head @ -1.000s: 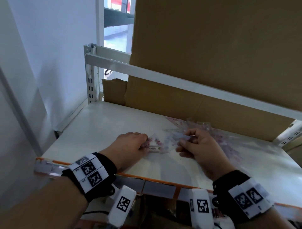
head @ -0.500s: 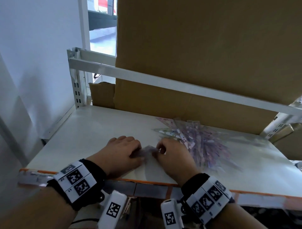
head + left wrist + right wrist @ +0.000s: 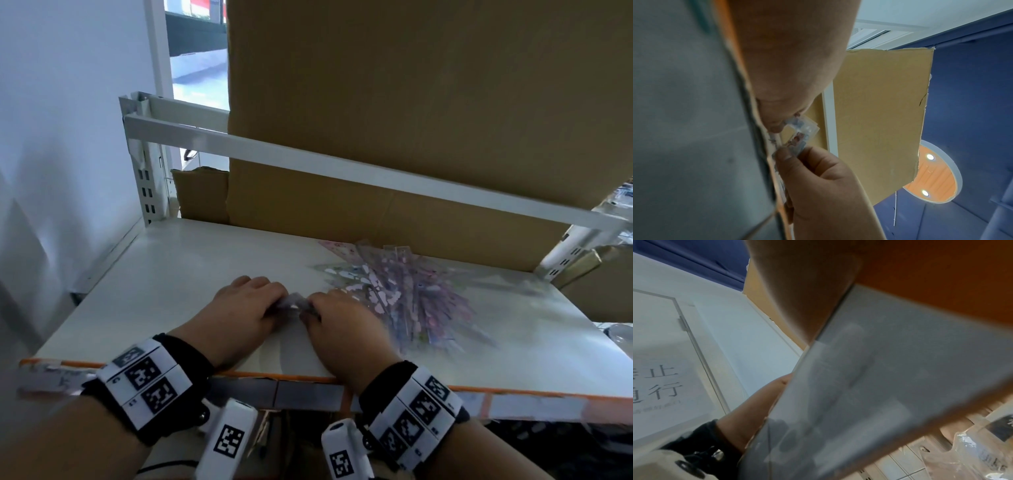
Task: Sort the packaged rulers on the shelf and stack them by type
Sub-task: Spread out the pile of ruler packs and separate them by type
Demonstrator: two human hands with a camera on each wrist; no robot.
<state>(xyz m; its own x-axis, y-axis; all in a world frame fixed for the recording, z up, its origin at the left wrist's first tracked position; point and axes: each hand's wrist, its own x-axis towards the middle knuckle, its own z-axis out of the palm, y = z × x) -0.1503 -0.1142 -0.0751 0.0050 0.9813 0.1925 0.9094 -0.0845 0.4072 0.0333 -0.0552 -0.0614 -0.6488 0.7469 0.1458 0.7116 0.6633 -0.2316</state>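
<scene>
My left hand (image 3: pixel 251 305) and right hand (image 3: pixel 346 322) met at the lower middle of the frame, both pinching one small packaged ruler (image 3: pixel 295 304) between fingertips just above the white shelf (image 3: pixel 191 274). The loose pile of packaged rulers (image 3: pixel 400 291) lay right of my right hand, before the cardboard sheet (image 3: pixel 411 102).

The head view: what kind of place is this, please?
Probably a shop stockroom: a white metal shelf with slotted uprights, big cardboard boxes on it, and a heap of packaged rulers.
</scene>
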